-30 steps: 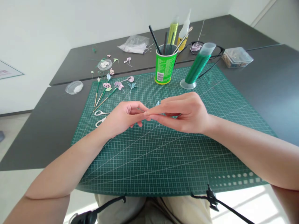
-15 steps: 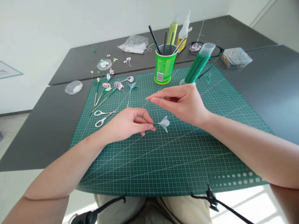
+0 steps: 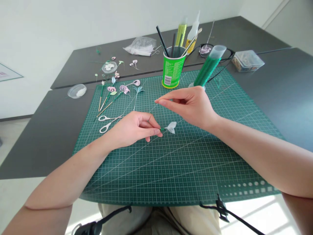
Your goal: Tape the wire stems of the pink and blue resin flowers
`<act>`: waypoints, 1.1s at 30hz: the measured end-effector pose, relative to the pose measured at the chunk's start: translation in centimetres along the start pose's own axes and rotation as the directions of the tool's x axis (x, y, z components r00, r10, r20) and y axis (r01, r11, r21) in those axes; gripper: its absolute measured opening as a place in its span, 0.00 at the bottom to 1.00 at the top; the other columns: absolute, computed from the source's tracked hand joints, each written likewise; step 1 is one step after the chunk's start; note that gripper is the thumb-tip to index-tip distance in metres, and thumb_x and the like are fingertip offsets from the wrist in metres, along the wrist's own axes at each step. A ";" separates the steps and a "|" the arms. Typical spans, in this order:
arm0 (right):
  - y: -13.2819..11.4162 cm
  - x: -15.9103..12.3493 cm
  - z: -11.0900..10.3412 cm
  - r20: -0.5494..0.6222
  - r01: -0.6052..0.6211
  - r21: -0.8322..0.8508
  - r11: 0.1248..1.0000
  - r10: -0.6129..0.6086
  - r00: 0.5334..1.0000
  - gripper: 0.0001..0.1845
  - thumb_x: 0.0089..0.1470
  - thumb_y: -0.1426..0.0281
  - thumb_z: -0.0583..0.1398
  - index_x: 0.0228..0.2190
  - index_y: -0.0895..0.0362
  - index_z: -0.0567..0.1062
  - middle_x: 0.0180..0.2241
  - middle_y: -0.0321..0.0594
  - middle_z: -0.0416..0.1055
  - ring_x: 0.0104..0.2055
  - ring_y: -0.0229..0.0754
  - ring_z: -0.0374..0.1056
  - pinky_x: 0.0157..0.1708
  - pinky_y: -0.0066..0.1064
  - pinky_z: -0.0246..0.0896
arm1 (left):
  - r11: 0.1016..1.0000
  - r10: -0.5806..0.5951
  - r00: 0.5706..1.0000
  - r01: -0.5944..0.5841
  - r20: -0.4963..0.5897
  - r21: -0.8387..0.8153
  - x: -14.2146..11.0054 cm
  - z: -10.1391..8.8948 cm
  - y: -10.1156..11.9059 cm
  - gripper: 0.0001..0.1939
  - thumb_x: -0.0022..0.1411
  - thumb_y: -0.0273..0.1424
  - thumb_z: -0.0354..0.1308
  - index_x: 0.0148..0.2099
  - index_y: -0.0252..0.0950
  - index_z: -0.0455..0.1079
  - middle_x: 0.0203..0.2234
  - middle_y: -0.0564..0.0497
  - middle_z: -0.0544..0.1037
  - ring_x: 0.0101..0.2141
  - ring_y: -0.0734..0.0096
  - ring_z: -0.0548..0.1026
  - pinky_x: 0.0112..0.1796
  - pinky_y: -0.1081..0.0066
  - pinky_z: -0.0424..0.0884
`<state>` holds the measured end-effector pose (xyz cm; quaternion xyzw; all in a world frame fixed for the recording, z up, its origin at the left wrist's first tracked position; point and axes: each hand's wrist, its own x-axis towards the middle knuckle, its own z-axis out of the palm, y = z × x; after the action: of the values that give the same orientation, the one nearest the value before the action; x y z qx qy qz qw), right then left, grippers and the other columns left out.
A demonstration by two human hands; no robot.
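My left hand is closed in a pinch on the green-wrapped stem of a pale blue artificial flower, whose petals point right. Above and to the right of it, my right hand is closed too, thumb and forefinger pressed together at the tips. Whatever those tips hold is too thin to make out. Both hands hover over a green cutting mat. White-handled scissors lie just left of my left hand, partly behind it.
Several small flowers on sticks lie at the mat's left. A green cup with dark rods stands at the back, near a green tube, glasses, a glue bottle and a clear box. Shallow dishes sit left.
The flower has turned about its stem, so its petals show from another side. My right hand has shifted very slightly right and up; my left hand has barely moved.
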<state>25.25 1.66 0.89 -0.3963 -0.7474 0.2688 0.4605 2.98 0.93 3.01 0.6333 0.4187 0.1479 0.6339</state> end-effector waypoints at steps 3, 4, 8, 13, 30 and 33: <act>-0.1 -0.1 0.0 0.017 0.009 0.022 1.000 -0.010 1.000 0.11 0.65 0.65 0.67 0.37 0.57 0.89 0.25 0.36 0.77 0.24 0.32 0.55 0.24 0.31 0.48 | 1.000 -0.019 1.000 0.018 0.023 0.008 0.0 -0.1 -0.2 0.04 0.62 0.28 0.70 0.34 0.35 0.78 0.33 0.45 0.89 0.23 0.75 0.77 0.28 0.74 0.74; -0.1 -0.1 0.0 0.022 0.012 0.030 0.999 -0.013 1.000 0.11 0.64 0.65 0.67 0.37 0.57 0.89 0.26 0.37 0.77 0.24 0.32 0.55 0.24 0.31 0.48 | 1.000 -0.019 0.999 0.019 0.030 0.011 0.0 -0.2 -0.2 0.04 0.62 0.28 0.70 0.34 0.36 0.78 0.33 0.45 0.89 0.23 0.75 0.78 0.28 0.74 0.75; 0.1 -0.1 0.1 0.028 0.000 0.017 1.000 -0.001 1.000 0.11 0.64 0.66 0.67 0.37 0.58 0.89 0.24 0.36 0.76 0.24 0.32 0.54 0.24 0.32 0.48 | 1.000 0.002 1.000 -0.002 0.028 0.008 0.1 -0.2 -0.3 0.05 0.61 0.28 0.71 0.34 0.36 0.78 0.33 0.46 0.89 0.24 0.75 0.78 0.28 0.74 0.75; 0.4 0.0 0.1 0.040 -0.045 -0.060 0.997 0.047 0.998 0.12 0.65 0.65 0.67 0.35 0.59 0.88 0.21 0.34 0.71 0.23 0.32 0.51 0.25 0.32 0.48 | 1.000 0.028 1.000 -0.028 -0.009 0.005 0.1 -0.2 -0.2 0.07 0.57 0.30 0.75 0.33 0.36 0.80 0.31 0.46 0.88 0.26 0.71 0.80 0.30 0.71 0.76; 0.6 0.2 0.2 0.049 -0.073 -0.071 0.995 0.077 0.996 0.10 0.62 0.68 0.67 0.32 0.59 0.88 0.17 0.30 0.61 0.23 0.32 0.50 0.26 0.32 0.46 | 0.999 0.033 0.996 -0.031 -0.079 0.030 -0.1 -0.2 -0.3 0.09 0.52 0.32 0.78 0.32 0.38 0.81 0.30 0.48 0.87 0.32 0.64 0.85 0.34 0.69 0.80; 0.6 0.2 0.2 0.051 -0.072 -0.074 0.995 0.076 0.996 0.10 0.62 0.68 0.67 0.32 0.58 0.88 0.17 0.30 0.61 0.23 0.32 0.50 0.26 0.32 0.46 | 0.999 0.046 0.994 -0.044 -0.096 0.027 -0.1 -0.1 -0.3 0.10 0.52 0.32 0.78 0.31 0.38 0.80 0.29 0.48 0.87 0.32 0.64 0.85 0.34 0.69 0.80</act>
<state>25.24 2.14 0.43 -0.4329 -0.7535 0.2692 0.4152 2.80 0.88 2.77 0.6424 0.4362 0.1873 0.6016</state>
